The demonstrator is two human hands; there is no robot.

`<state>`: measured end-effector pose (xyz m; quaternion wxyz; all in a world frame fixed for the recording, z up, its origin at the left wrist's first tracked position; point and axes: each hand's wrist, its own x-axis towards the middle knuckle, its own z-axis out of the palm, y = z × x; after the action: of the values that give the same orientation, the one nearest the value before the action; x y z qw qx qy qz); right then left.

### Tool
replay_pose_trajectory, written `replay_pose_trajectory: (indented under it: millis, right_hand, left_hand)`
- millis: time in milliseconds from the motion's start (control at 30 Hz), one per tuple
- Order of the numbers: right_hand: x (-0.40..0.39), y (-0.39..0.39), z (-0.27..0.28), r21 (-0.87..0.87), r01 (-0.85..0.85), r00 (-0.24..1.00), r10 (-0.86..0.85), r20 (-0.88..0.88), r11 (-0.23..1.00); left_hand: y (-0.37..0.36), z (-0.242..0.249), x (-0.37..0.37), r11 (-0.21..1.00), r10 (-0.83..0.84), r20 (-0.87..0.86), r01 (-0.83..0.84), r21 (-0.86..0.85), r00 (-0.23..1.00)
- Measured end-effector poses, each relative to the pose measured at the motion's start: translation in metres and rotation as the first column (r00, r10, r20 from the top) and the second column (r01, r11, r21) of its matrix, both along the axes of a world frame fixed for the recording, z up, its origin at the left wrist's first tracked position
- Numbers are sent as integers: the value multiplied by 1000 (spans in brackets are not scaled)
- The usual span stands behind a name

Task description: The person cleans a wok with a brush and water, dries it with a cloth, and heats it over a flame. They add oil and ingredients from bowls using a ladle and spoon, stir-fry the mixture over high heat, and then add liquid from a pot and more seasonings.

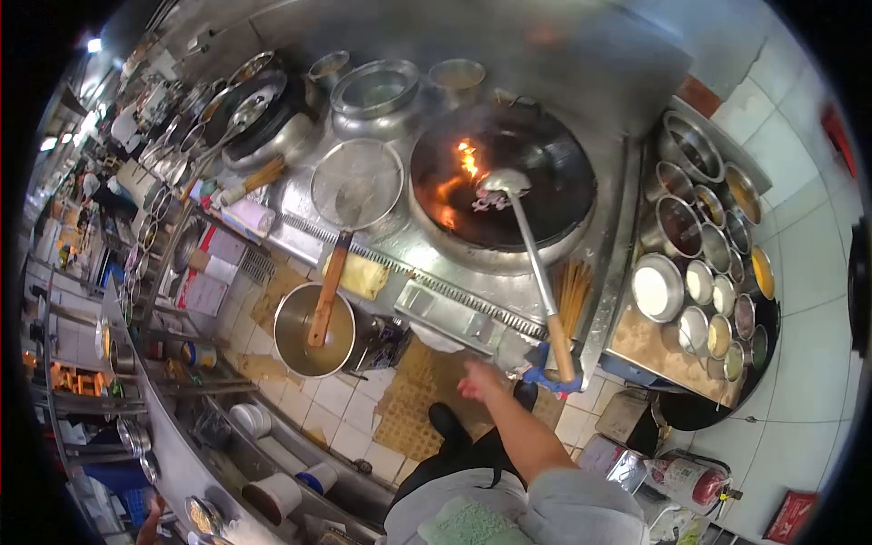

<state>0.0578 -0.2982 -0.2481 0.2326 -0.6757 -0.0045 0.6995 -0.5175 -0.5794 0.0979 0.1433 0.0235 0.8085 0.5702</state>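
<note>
My right hand hangs in front of the stove's front edge, with its fingers loosely apart and nothing visible in them. My left hand is out of view. Beyond the right hand sits a black wok with flames and a few pieces of food in it. A metal ladle rests in the wok, its wooden handle reaching over the front edge by a blue cloth. On the left, a round mesh strainer lies on the stove, its wooden handle over a pot of liquid.
Several bowls of ingredients crowd the right-hand side counter. Bamboo sticks stand beside the wok. Another wok is at the far left. A fire extinguisher stands at lower right, shelving on the left.
</note>
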Motion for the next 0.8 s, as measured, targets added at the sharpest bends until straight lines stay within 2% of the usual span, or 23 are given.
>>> replay_pose_trajectory:
  millis: [33,67,100,133,167,200,233,267,300,333,367,400,433,467,500,533,567,600,633,700,733,800]
  right_hand:
    - [-14,-10,63,339,-281,951,213,225,898]
    - [-21,-25,127,542,-571,809,312,498,616]
    - [-7,-29,199,593,-709,668,93,739,380]
    - [13,-24,270,522,-840,492,-198,848,146]
    - [38,-15,340,381,-894,274,-385,882,237]
    - [63,-5,385,250,-902,27,-533,846,352]
    - [83,5,380,185,-851,-104,-505,857,491]
    - [101,15,358,124,-776,-226,-456,861,618]
    - [121,24,323,137,-743,-63,-272,960,655]
    - [143,39,281,135,-712,111,-79,991,689]
    - [161,47,264,122,-683,287,111,952,720]
    - [173,45,272,176,-679,333,85,939,712]
    - [182,40,284,229,-675,380,64,923,701]
    - [188,33,295,279,-668,429,51,902,690]
    - [194,23,303,325,-653,459,16,888,684]
    - [198,11,309,369,-636,488,-18,873,678]
    - [205,2,309,412,-617,515,-52,856,671]
    - [215,-6,297,441,-537,613,-26,789,720]
    - [221,-14,314,450,-536,631,-15,776,715]
    - [231,-37,361,468,-529,667,6,745,708]
    - [244,-46,326,509,-628,569,-99,817,588]
    - [258,-56,325,430,-652,521,-43,853,625]
  left_hand:
    - [7,4,4,1000,-9,14,9,20,1000]
    - [15,9,8,998,-30,27,28,52,999]
    - [23,15,9,994,-63,44,59,92,997]
    - [38,18,15,985,-108,73,97,140,991]
    - [57,20,24,971,-161,103,138,197,982]
    - [84,16,38,946,-259,123,225,235,958]
    - [115,-6,42,899,-429,57,420,124,902]
    - [172,13,115,861,-472,-4,462,213,882]
    - [212,36,176,786,-586,57,549,285,808]
    - [249,41,221,709,-664,22,620,336,747]
    - [282,44,254,607,-767,23,714,349,641]
    - [317,33,285,522,-817,7,735,433,576]
    - [352,36,320,459,-866,-5,800,386,499]
    - [384,33,353,373,-892,-108,849,374,439]
    - [408,41,391,386,-906,-46,866,317,421]
    - [438,28,421,394,-901,-48,858,329,432]
    - [479,-5,436,301,-933,-105,905,302,345]
    - [499,2,461,300,-908,-316,953,-39,273]
    - [514,8,491,331,-869,-478,866,-373,127]
    - [542,1,537,376,-819,-573,726,-576,-31]
    - [549,0,554,357,-813,-576,706,-612,-88]
    - [561,-1,582,321,-792,-574,657,-682,-209]
